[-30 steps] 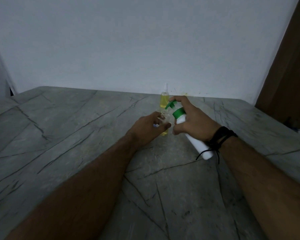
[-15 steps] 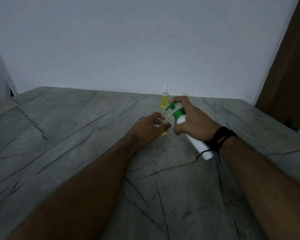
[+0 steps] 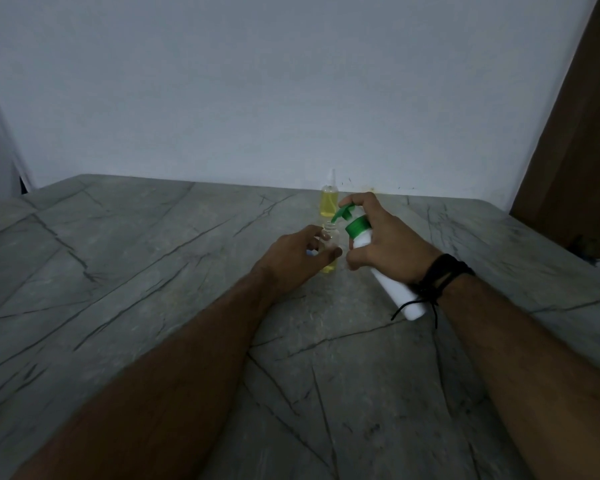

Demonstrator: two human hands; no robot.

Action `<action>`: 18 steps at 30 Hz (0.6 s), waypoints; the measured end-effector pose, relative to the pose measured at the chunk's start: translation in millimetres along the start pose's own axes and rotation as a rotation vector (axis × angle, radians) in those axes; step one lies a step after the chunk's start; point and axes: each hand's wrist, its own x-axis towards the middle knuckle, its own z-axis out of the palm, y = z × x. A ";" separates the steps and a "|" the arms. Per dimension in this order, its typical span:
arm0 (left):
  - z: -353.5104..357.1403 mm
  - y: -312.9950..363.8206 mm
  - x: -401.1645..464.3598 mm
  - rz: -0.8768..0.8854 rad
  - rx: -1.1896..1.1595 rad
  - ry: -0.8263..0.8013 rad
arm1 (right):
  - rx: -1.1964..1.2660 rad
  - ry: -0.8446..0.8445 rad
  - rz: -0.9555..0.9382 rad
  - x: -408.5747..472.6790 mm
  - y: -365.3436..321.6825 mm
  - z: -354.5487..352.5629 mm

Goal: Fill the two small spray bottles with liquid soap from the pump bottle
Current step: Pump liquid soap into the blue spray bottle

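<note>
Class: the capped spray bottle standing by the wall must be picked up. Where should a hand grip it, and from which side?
Probably pinch the yellow-filled body of the capped spray bottle from the left or front. It stands upright, its clear cap is narrow and might pull off, and the right hand with the pump bottle crowds its right.

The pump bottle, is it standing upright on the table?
No, the right hand holds the pump bottle tilted, its green nozzle over the open small bottle.

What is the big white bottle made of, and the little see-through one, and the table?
The pump bottle looks like smooth, matte white plastic with a green plastic pump. The small spray bottle is clear, probably plastic; glass is possible. The table looks like grey stone with dark veins, perhaps marble or a laminate copy.
</note>
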 end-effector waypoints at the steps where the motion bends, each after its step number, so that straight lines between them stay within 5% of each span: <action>1: 0.1 -0.1 -0.3 0.002 0.000 0.004 | 0.003 0.001 0.000 -0.2 0.2 0.3; 18: 1.5 -4.9 2.6 0.004 0.004 0.005 | 0.006 0.001 -0.001 -0.7 -0.4 0.0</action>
